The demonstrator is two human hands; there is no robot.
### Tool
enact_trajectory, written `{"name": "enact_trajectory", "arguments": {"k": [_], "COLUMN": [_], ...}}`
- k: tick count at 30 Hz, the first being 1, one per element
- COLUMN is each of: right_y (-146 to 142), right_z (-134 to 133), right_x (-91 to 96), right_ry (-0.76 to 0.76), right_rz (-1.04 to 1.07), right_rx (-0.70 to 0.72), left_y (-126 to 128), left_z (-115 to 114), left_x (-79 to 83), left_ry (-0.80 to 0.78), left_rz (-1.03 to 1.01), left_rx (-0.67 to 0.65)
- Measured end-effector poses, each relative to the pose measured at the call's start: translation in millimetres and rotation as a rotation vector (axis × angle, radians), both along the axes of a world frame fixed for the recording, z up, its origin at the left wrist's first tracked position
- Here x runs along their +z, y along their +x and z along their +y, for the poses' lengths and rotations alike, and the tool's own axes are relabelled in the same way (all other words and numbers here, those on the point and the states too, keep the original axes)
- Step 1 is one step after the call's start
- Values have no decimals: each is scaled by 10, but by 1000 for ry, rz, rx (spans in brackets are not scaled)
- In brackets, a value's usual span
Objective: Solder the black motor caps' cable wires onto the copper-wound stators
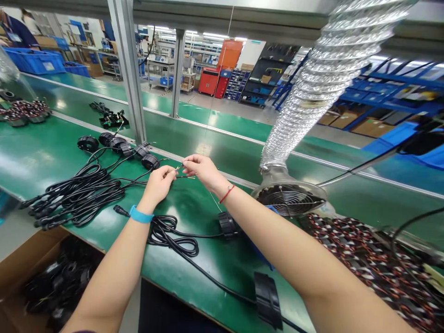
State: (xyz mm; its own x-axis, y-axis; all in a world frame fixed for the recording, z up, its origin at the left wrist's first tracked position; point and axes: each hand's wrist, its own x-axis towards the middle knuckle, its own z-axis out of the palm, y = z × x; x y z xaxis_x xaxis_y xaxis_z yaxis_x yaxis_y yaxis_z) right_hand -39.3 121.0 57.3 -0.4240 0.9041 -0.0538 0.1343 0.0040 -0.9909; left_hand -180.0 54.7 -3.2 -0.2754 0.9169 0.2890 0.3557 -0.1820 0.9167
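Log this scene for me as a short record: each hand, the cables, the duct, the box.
Left hand: fingertips at thin wires; blue wristband
Right hand: fingertips pinched at the same wires; red bracelet
Cables: black, looped on the green bench, some beneath the left wrist
Duct: silver, flexible, right of centre
Box: cardboard, lower left, dark parts inside

This is a factory assembly workshop. A long, glossy green tabletop carries looped black cables at left and massed small wired components at right, beneath a ribbed silver foil duct. Far off stand a red metal cabinet, blue plastic crates at left, and brown cardboard boxes on blue steel racking at right.
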Motion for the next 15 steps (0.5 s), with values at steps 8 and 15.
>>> {"name": "enact_trajectory", "arguments": {"k": [8, 15], "right_y": [15, 25], "right_z": [16, 7], "right_x": [-60, -42], "right_ry": [-50, -32], "right_rz": [94, 100], "right_rx": [-25, -18], "left_y": [19, 18], "left_z": [-30, -31], "left_x": [56, 59], "left_ry": [-11, -26], "left_rz": [15, 47], "left_rx": [-27, -31]}}
